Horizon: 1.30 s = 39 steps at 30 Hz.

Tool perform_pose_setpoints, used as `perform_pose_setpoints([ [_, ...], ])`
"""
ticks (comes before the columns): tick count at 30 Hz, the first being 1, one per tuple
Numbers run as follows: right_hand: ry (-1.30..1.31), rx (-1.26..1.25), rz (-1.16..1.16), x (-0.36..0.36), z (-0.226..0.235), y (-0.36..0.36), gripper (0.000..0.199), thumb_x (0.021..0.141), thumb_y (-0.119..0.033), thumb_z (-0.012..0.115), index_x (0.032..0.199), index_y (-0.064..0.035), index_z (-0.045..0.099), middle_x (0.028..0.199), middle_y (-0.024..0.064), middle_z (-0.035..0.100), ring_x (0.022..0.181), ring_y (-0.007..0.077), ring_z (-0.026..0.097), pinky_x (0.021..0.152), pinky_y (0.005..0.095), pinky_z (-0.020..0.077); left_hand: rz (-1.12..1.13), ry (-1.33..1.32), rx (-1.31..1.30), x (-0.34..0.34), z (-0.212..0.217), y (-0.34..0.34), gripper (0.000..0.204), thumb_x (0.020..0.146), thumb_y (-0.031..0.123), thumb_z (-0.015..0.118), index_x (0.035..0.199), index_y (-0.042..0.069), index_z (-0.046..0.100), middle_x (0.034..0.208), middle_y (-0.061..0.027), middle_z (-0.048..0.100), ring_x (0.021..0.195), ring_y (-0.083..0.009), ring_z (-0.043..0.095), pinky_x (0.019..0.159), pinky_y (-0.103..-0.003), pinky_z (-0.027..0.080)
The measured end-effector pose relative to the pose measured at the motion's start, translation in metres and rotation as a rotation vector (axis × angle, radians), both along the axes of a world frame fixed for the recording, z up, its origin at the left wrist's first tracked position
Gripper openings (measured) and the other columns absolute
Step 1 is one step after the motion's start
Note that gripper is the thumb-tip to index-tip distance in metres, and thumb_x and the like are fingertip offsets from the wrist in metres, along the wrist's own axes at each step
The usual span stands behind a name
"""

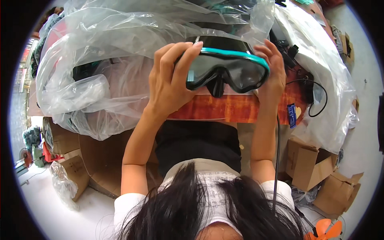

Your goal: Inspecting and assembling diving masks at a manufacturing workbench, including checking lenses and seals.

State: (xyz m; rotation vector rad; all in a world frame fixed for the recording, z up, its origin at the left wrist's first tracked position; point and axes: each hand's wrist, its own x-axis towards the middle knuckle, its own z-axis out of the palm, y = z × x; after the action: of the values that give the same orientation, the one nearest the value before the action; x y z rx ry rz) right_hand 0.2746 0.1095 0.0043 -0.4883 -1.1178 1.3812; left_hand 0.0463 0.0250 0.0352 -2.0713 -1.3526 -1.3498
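Note:
A diving mask (230, 64) with a teal upper rim, black skirt and clear lens is held up over the table's near edge. Its nose pocket points down toward me. My left hand (170, 78) grips its left end, fingers over the top and thumb below. Around the right end, my right hand (274, 74) is closed, with its fingers bent at the upper corner; the mask hides part of this grip. A dark panel or strap part (224, 42) shows just behind the teal rim. A small pale-blue sticker (191, 76) sits at the lens's left side.
Large clear plastic bags (100, 36) cover much of the red wooden table (216, 107). At its right lie a blue packet (292, 115), black devices (282, 40) and a looping black cable (327, 96). Cardboard boxes (306, 164) stand on the floor at both sides.

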Motion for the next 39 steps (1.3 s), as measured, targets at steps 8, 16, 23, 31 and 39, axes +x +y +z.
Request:
perform_pose_setpoints([
  [8,-0.747,0.663,-0.541,0.008,0.002,-0.041,0.044,0.104,-0.032,0.042,0.117,0.0032,0.066,0.117,0.0186,0.061,0.105,0.0270,0.061,0.090,0.0368,0.0486,-0.030,0.070,0.238,-0.013,-0.034,-0.011,0.048,0.074,0.016,0.079,0.119,0.014,0.061,0.120,-0.0089,0.052,0.106,-0.0349,0.054,0.088,-0.051,0.051],
  [16,-0.507,0.590,-0.474,-0.015,-0.013,-0.047,0.043,0.100,-0.030,0.050,0.123,0.0041,0.060,0.121,0.0196,0.061,0.111,0.0290,0.060,0.091,0.0351,0.0491,-0.016,0.094,0.156,-0.019,-0.027,-0.020,0.051,0.073,0.007,0.076,0.120,0.015,0.060,0.121,-0.0097,0.053,0.106,-0.0342,0.053,0.086,-0.050,0.051],
  [23,-0.442,0.019,-0.214,-0.025,-0.003,-0.038,0.026,0.093,-0.009,0.058,0.114,0.0042,0.064,0.096,0.0006,0.063,0.080,0.0035,0.054,0.068,0.0162,0.0414,-0.211,-0.505,-0.305,-0.015,-0.035,-0.023,0.115,0.047,0.034,0.097,0.141,0.006,0.037,0.131,-0.0147,0.052,0.116,-0.0325,0.050,0.096,-0.044,0.044],
  [31,-0.401,-0.035,-0.198,-0.031,-0.013,-0.035,0.025,0.095,-0.012,0.059,0.113,0.0043,0.066,0.094,-0.0007,0.064,0.080,0.0031,0.053,0.071,0.0163,0.0401,-0.166,-0.473,-0.398,-0.016,-0.041,-0.025,0.133,0.048,0.044,0.095,0.149,0.003,0.019,0.128,-0.0140,0.052,0.118,-0.0308,0.050,0.099,-0.044,0.042],
  [39,-0.381,-0.125,-0.185,-0.032,-0.021,-0.034,0.026,0.095,-0.015,0.059,0.111,0.0044,0.067,0.090,-0.0015,0.063,0.082,0.0037,0.053,0.073,0.0175,0.0404,-0.078,-0.510,-0.493,-0.013,-0.036,-0.029,0.134,0.049,0.044,0.094,0.151,0.002,0.019,0.129,-0.0114,0.050,0.117,-0.0289,0.048,0.101,-0.042,0.041],
])
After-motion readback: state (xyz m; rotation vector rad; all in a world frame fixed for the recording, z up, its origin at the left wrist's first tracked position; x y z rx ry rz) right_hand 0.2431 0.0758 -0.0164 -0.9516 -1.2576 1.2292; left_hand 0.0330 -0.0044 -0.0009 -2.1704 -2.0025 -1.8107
